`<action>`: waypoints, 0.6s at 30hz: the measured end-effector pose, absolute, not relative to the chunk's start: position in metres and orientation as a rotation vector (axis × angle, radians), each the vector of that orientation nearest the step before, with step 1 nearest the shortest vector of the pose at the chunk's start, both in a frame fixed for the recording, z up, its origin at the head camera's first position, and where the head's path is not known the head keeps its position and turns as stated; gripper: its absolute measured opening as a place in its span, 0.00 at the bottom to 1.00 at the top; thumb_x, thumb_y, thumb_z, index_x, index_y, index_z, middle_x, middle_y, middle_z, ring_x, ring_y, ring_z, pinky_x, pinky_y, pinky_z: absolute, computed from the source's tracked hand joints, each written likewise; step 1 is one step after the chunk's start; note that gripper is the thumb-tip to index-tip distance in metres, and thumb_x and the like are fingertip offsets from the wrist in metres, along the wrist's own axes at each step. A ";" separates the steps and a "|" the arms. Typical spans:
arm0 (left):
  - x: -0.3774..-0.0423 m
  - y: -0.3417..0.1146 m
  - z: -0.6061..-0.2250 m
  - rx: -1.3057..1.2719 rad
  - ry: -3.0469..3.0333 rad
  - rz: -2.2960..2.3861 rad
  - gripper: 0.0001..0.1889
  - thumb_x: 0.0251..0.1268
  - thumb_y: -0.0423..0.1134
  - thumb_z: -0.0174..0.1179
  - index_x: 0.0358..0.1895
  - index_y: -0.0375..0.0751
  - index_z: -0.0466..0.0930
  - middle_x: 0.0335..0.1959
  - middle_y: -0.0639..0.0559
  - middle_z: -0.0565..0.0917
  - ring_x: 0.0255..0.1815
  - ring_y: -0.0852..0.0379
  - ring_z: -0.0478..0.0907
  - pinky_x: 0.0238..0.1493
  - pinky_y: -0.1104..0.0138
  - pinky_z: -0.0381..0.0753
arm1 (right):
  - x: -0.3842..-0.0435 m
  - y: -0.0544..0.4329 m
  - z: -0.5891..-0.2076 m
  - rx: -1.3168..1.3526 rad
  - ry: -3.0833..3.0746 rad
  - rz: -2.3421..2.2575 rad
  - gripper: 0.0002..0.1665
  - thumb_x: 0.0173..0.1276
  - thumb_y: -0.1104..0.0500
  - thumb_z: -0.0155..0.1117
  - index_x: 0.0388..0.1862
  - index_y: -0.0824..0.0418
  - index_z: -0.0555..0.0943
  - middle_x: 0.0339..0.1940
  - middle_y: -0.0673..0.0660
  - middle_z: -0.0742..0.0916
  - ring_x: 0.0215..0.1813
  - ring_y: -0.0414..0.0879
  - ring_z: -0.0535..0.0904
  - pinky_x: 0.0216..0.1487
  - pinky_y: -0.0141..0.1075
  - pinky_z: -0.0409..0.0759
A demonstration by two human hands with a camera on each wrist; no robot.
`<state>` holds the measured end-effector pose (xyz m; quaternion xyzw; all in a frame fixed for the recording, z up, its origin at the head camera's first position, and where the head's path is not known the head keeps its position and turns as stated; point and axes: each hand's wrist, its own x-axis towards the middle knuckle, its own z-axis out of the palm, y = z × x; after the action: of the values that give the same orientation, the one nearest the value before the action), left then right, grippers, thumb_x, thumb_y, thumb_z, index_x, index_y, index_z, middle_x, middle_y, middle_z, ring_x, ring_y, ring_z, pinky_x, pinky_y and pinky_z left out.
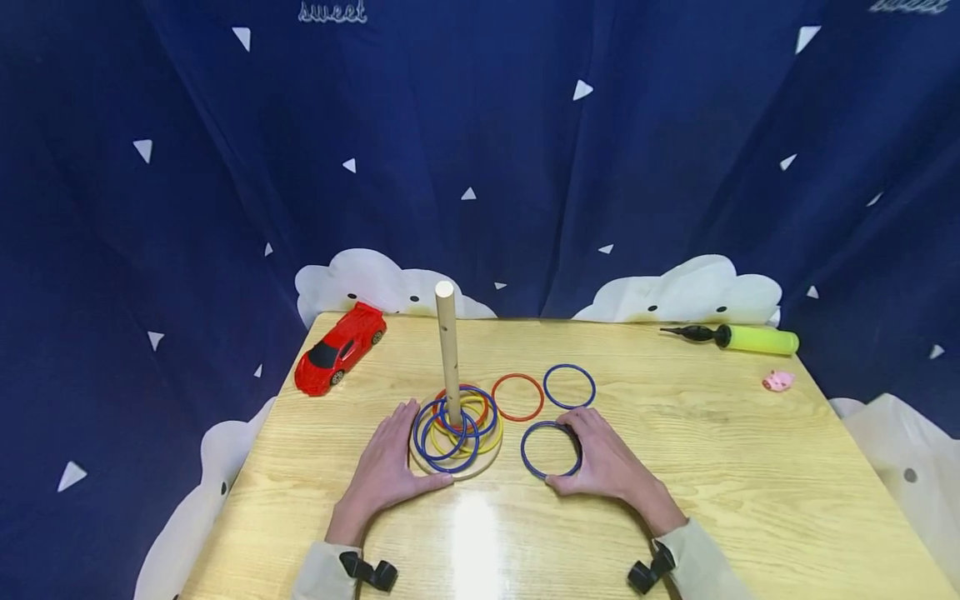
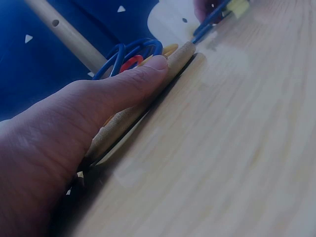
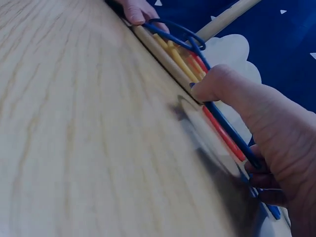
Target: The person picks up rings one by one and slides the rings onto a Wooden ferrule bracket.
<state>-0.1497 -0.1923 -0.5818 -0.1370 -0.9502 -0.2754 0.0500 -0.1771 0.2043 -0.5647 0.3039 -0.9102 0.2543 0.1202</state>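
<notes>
My left hand holds the left side of the round base of a wooden ring-toss stand, its thumb along the near rim. From the base rises an upright peg. Several blue, red and yellow rings lie overlapping around its foot. To the right of the stand, my right hand pinches a blue ring between thumb and fingers; in the right wrist view a shadow falls on the table below the held ring.
Behind the held ring lie a red ring and another blue ring. A red toy car stands at the back left. At the back right are a yellow-green hand pump and a small pink pig. A dark blue curtain hangs behind the table.
</notes>
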 end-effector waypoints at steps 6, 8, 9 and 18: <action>-0.147 -0.194 -0.582 -0.419 -2.908 -0.846 0.74 0.40 0.85 0.66 0.86 0.41 0.49 0.85 0.47 0.57 0.86 0.48 0.48 0.84 0.48 0.53 | -0.177 0.203 -0.545 0.884 -2.630 0.831 0.53 0.39 0.34 0.85 0.61 0.61 0.79 0.54 0.52 0.83 0.57 0.44 0.76 0.57 0.45 0.80; -0.146 -0.195 -0.582 -0.418 -2.917 -0.842 0.74 0.40 0.85 0.66 0.86 0.41 0.49 0.85 0.47 0.56 0.86 0.48 0.48 0.84 0.49 0.53 | -0.178 0.201 -0.533 0.885 -2.626 0.859 0.54 0.41 0.36 0.86 0.62 0.62 0.78 0.56 0.53 0.83 0.58 0.45 0.76 0.58 0.45 0.81; -0.146 -0.195 -0.582 -0.419 -2.917 -0.844 0.74 0.40 0.85 0.66 0.85 0.41 0.49 0.85 0.46 0.56 0.86 0.47 0.48 0.84 0.48 0.53 | -0.180 0.200 -0.526 0.885 -2.623 0.867 0.54 0.41 0.36 0.86 0.63 0.63 0.78 0.57 0.53 0.83 0.59 0.45 0.76 0.60 0.46 0.81; -0.149 -0.194 -0.583 -0.425 -2.915 -0.825 0.74 0.41 0.86 0.64 0.86 0.41 0.49 0.85 0.46 0.56 0.86 0.47 0.48 0.84 0.49 0.52 | -0.203 0.186 -0.444 0.974 -2.485 0.966 0.53 0.41 0.44 0.88 0.66 0.62 0.77 0.59 0.56 0.83 0.63 0.49 0.75 0.64 0.51 0.77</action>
<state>-0.1494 -0.1937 -0.5828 -0.1387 -0.9521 -0.2695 0.0414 -0.2026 0.1858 -0.4443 0.3392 -0.8654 0.3365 0.1509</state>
